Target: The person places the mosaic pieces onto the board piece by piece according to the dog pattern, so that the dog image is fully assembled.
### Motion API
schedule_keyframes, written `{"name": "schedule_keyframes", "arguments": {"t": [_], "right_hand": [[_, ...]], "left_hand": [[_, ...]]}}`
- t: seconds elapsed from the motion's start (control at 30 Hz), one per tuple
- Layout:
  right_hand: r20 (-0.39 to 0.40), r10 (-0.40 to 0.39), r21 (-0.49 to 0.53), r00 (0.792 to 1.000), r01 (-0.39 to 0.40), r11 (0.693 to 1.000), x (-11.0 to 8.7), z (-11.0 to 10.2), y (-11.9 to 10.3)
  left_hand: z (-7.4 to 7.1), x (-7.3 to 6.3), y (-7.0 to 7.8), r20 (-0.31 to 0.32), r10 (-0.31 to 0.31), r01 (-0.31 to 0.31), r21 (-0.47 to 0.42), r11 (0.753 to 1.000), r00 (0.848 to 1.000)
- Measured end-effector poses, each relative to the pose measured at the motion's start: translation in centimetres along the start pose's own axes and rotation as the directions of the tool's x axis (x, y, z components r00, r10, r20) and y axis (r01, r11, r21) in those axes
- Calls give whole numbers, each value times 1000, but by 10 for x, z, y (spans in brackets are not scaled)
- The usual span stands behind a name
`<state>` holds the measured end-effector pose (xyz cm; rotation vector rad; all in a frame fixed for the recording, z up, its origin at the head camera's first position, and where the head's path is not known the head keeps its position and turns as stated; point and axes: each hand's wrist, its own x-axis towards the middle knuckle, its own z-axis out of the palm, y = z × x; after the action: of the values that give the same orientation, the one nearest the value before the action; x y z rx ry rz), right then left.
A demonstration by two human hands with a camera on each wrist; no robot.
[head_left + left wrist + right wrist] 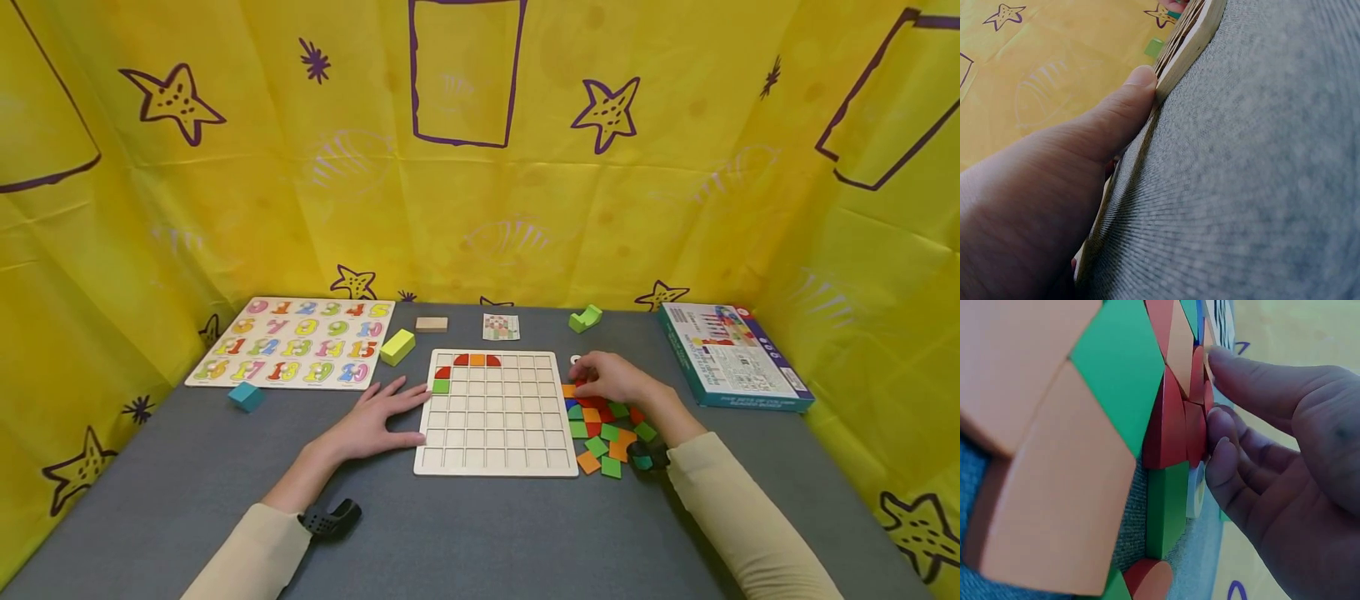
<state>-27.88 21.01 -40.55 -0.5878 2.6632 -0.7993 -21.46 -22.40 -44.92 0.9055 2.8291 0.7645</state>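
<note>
A pale wooden grid board (495, 417) lies in the middle of the table. Several small pieces sit in its upper left cells: red rounded ones, an orange square (477, 360) and a green square (441, 387). My left hand (382, 421) rests at the board's left edge with fingers spread; in the left wrist view its thumb (1138, 81) touches the wooden rim. My right hand (615, 379) reaches over the loose coloured tiles (611, 467) beside the board. In the right wrist view its bent fingers are by red tiles (1194, 431); whether they pinch one is hidden.
A number puzzle board (300, 343) lies at the left, near a blue block (246, 397) and a yellow-green block (397, 347). Behind the grid are a wooden block (431, 324), a pattern card (501, 327) and a green curved block (586, 318). A boxed game (735, 358) lies at the right.
</note>
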Motion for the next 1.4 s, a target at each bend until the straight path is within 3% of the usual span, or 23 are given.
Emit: {"name": "schedule_keyframes", "arguments": {"t": [0.5,1.0,1.4], "right_hand": [[37,19,-21,999,-18,1000,1,0,0],[26,2,-45,1000,-1,999,-2,-5,1],[6,13,73,1000,-14,997,-3,-12,0]], "left_hand": [[0,1,1,6,-2,2,-4,1000,1000],[0,1,0,15,-17,17,-9,1000,1000],[1,2,-2,21,-24,24,-3,1000,999]]}}
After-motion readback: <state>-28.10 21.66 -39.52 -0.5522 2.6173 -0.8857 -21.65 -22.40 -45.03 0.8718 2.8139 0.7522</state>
